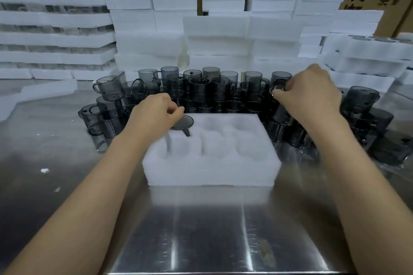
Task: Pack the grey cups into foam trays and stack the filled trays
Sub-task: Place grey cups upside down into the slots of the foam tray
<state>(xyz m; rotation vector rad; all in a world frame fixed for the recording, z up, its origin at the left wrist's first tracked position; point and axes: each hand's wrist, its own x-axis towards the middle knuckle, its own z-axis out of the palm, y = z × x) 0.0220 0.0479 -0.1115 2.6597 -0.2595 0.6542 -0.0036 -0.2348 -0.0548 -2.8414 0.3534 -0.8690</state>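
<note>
In the head view, the person's left hand is pinching the rim of a grey cup with curled fingers. The cup is sitting deep in the back-left pocket of the foam tray, with its handle pointing toward the person. The other five pockets are looking empty. The right hand is closing its fingers round a second cup in the right part of the pile of cups just behind the tray.

To do this step well, the left cup should probably be going straight down with its handle lined to the slot, because soft foam is likely catching a tilted cup. The right hand should be lifting its cup straight up first, since neighbouring cups are touching it and could knock together.

The pile is crowding the tray's back edge and both back corners, and stacked foam is standing like a wall behind it. The steel table is giving open room in front of the tray, down to its near edge.
</note>
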